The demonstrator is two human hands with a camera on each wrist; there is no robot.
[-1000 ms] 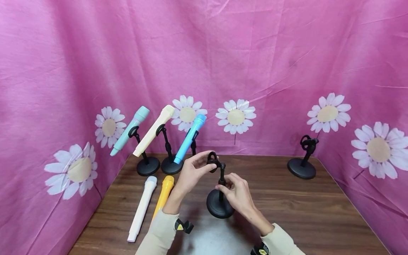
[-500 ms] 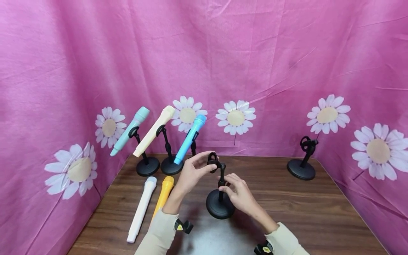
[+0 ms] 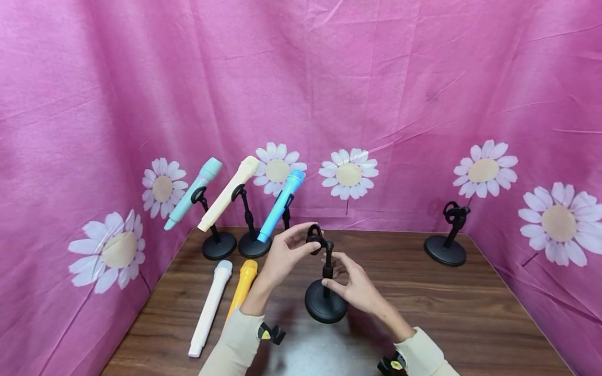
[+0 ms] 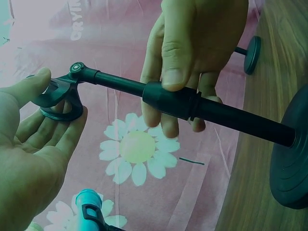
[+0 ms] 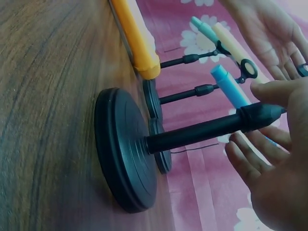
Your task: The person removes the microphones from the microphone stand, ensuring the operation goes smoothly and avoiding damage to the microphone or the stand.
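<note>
A black desktop microphone stand stands upright on the table in front of me. My left hand pinches its ring-shaped clip between thumb and fingers. Around the collar midway up the pole is my right hand, thumb on one side and fingers spread loosely on the other. In the right wrist view a gap shows between those fingers and the collar; the thumb overlaps it in the left wrist view.
Mint, cream and blue microphones sit tilted in stands at the back left. White and yellow microphones lie beside my left arm. Another black stand is at the back right, before the pink curtain.
My right hand's thumb and fingers have spread apart around the collar, and its wrist has shifted slightly right. The left hand and the stand stay nearly still.
</note>
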